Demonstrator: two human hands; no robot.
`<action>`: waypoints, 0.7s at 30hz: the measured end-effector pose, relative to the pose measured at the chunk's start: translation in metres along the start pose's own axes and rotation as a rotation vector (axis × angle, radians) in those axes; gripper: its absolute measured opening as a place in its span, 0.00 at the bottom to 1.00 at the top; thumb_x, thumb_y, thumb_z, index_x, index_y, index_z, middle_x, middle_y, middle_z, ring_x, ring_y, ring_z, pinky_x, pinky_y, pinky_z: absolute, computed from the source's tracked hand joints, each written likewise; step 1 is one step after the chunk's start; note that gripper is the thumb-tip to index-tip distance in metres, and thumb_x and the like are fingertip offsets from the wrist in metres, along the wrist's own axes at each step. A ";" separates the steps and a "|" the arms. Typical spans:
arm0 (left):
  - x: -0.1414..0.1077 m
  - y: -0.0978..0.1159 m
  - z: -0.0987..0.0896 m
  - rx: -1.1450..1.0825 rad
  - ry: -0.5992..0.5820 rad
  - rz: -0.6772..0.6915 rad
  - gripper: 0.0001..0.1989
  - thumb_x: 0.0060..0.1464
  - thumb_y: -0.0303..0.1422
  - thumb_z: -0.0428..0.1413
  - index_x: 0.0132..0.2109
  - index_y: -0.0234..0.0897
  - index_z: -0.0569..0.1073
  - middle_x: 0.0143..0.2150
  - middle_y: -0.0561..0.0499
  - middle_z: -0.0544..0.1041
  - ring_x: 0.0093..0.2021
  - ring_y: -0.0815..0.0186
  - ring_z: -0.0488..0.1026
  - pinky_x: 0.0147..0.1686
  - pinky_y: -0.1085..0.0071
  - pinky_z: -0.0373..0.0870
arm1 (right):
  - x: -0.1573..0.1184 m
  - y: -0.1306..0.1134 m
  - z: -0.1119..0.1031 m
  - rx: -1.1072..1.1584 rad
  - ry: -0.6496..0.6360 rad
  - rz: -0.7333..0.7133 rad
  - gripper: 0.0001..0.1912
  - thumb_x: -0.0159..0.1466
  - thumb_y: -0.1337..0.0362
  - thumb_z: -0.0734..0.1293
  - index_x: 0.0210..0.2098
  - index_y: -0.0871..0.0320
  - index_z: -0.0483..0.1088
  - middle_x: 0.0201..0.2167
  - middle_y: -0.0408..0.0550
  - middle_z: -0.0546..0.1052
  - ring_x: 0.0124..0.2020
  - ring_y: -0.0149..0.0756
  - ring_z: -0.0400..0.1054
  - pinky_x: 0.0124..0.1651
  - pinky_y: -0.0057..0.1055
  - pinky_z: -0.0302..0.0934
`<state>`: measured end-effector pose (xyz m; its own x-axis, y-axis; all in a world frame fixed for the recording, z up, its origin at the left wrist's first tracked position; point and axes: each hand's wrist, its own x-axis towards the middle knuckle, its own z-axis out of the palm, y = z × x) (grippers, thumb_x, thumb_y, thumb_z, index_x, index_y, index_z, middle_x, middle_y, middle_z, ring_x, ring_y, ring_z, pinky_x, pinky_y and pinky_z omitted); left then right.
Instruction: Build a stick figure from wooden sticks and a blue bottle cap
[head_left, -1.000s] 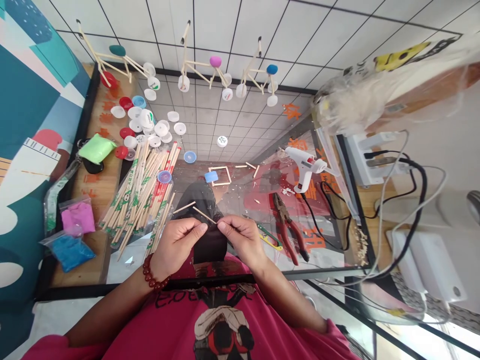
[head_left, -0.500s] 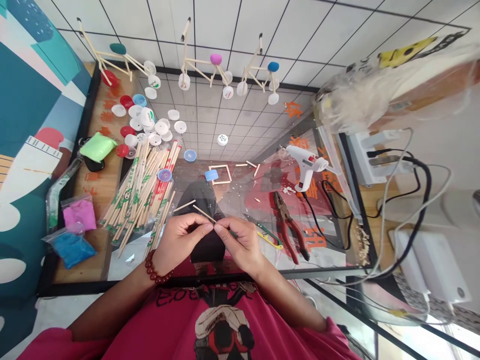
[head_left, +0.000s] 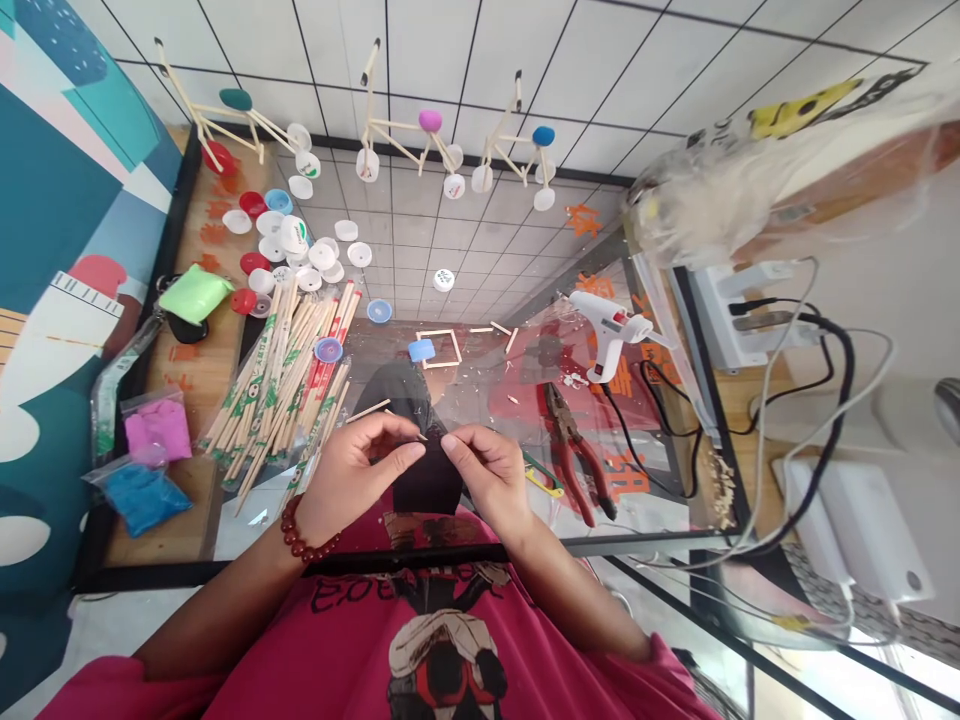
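Over the glass-topped worktop (head_left: 570,546), the left hand (head_left: 352,470) seems to pinch a thin wooden stick (head_left: 415,432). The stick's long axis slants toward the right hand (head_left: 484,475), whose fingertips (head_left: 450,441) are just apart from its tip; I cannot tell if they are spread or pressed.

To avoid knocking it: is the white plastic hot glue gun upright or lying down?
Lying on its side: the white plastic hot glue gun shows its whole profile from above.

Head-worn camera, facing forward and down.
It sits close above the left hand (head_left: 352,470) and right hand (head_left: 487,480), with the table (head_left: 645,538) beyond them and the red T-shirt (head_left: 337,640) nearer.
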<state>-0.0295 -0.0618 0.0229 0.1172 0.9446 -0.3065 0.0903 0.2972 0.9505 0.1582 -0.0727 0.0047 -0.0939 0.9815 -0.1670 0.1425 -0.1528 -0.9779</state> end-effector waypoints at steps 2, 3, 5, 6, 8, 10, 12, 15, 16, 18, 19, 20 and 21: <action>-0.001 0.001 0.003 0.058 -0.005 0.001 0.08 0.55 0.37 0.61 0.33 0.36 0.78 0.30 0.52 0.79 0.31 0.68 0.74 0.33 0.75 0.71 | 0.000 -0.001 0.000 -0.022 -0.018 -0.017 0.16 0.68 0.56 0.66 0.26 0.58 0.70 0.21 0.39 0.65 0.25 0.27 0.56 0.30 0.26 0.52; -0.002 0.001 0.003 0.083 0.005 -0.001 0.10 0.56 0.38 0.60 0.31 0.36 0.78 0.28 0.52 0.78 0.29 0.69 0.73 0.31 0.75 0.70 | 0.000 -0.002 0.000 -0.022 -0.033 -0.018 0.17 0.68 0.56 0.65 0.25 0.58 0.70 0.21 0.39 0.64 0.24 0.27 0.56 0.30 0.26 0.52; -0.002 0.001 0.001 0.125 0.024 -0.005 0.12 0.58 0.38 0.58 0.30 0.37 0.78 0.26 0.53 0.78 0.28 0.69 0.72 0.30 0.75 0.69 | 0.000 -0.002 -0.001 -0.022 -0.072 -0.024 0.18 0.69 0.56 0.64 0.25 0.58 0.69 0.20 0.39 0.63 0.24 0.27 0.56 0.30 0.27 0.52; -0.001 0.001 -0.001 0.142 0.029 -0.003 0.13 0.59 0.38 0.57 0.30 0.37 0.78 0.27 0.53 0.78 0.28 0.69 0.72 0.30 0.75 0.69 | 0.001 -0.002 -0.001 -0.026 -0.087 -0.030 0.18 0.69 0.56 0.64 0.25 0.58 0.68 0.21 0.39 0.64 0.24 0.27 0.56 0.30 0.27 0.53; 0.000 0.000 -0.004 0.159 0.026 -0.004 0.13 0.59 0.38 0.56 0.31 0.37 0.78 0.28 0.53 0.79 0.29 0.69 0.73 0.31 0.75 0.69 | 0.002 -0.002 0.000 -0.041 -0.096 -0.047 0.18 0.69 0.57 0.63 0.25 0.58 0.69 0.22 0.40 0.66 0.25 0.28 0.58 0.31 0.27 0.55; 0.001 -0.001 -0.007 0.152 -0.001 -0.023 0.11 0.58 0.38 0.57 0.33 0.37 0.80 0.30 0.52 0.80 0.31 0.67 0.74 0.33 0.74 0.70 | 0.003 -0.001 0.000 -0.053 -0.070 -0.055 0.16 0.69 0.57 0.63 0.28 0.58 0.71 0.23 0.41 0.69 0.27 0.29 0.61 0.32 0.27 0.56; 0.001 -0.002 -0.008 0.137 -0.032 -0.054 0.11 0.57 0.39 0.58 0.36 0.37 0.81 0.32 0.51 0.81 0.32 0.66 0.76 0.33 0.73 0.71 | 0.003 0.000 0.000 -0.058 -0.041 -0.045 0.15 0.69 0.57 0.63 0.31 0.58 0.73 0.25 0.42 0.72 0.28 0.29 0.63 0.34 0.27 0.58; 0.000 -0.002 -0.008 0.145 -0.022 -0.075 0.12 0.56 0.39 0.58 0.37 0.37 0.82 0.33 0.49 0.82 0.32 0.65 0.76 0.32 0.73 0.73 | 0.004 0.000 -0.001 -0.052 -0.024 -0.013 0.14 0.69 0.55 0.64 0.33 0.57 0.75 0.27 0.43 0.74 0.30 0.30 0.65 0.36 0.27 0.60; 0.000 -0.002 -0.007 0.151 -0.011 -0.071 0.12 0.56 0.39 0.58 0.36 0.37 0.82 0.33 0.49 0.83 0.32 0.65 0.76 0.32 0.72 0.73 | 0.004 0.000 -0.001 -0.041 -0.027 0.000 0.15 0.69 0.55 0.64 0.33 0.57 0.75 0.28 0.43 0.75 0.30 0.30 0.66 0.36 0.27 0.60; -0.001 0.000 -0.006 0.155 -0.005 -0.057 0.11 0.55 0.38 0.59 0.36 0.38 0.83 0.34 0.48 0.83 0.33 0.64 0.78 0.34 0.72 0.75 | 0.004 -0.001 -0.001 -0.010 -0.034 0.027 0.14 0.68 0.55 0.65 0.34 0.57 0.76 0.29 0.43 0.76 0.31 0.31 0.66 0.37 0.27 0.61; -0.001 0.001 -0.006 0.148 -0.008 -0.051 0.10 0.55 0.37 0.59 0.36 0.38 0.83 0.35 0.48 0.84 0.34 0.63 0.79 0.35 0.71 0.76 | 0.004 -0.002 0.000 0.005 -0.035 0.040 0.13 0.67 0.54 0.66 0.34 0.56 0.76 0.29 0.43 0.76 0.31 0.31 0.67 0.36 0.27 0.61; -0.001 0.002 -0.005 0.134 -0.012 -0.046 0.09 0.54 0.37 0.60 0.37 0.38 0.83 0.36 0.47 0.84 0.35 0.63 0.79 0.37 0.70 0.76 | 0.004 -0.002 0.000 0.014 -0.035 0.049 0.13 0.67 0.54 0.66 0.34 0.56 0.76 0.29 0.43 0.77 0.30 0.31 0.66 0.36 0.27 0.61; -0.001 0.002 -0.005 0.119 -0.018 -0.045 0.09 0.53 0.36 0.61 0.38 0.38 0.83 0.37 0.47 0.84 0.36 0.62 0.80 0.38 0.69 0.77 | 0.004 -0.002 0.000 0.017 -0.032 0.057 0.13 0.66 0.55 0.67 0.33 0.56 0.76 0.28 0.43 0.76 0.30 0.30 0.66 0.35 0.27 0.61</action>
<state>-0.0344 -0.0613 0.0257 0.1280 0.9276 -0.3510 0.2121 0.3201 0.9233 0.1572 -0.0680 0.0059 -0.1175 0.9671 -0.2258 0.1318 -0.2102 -0.9687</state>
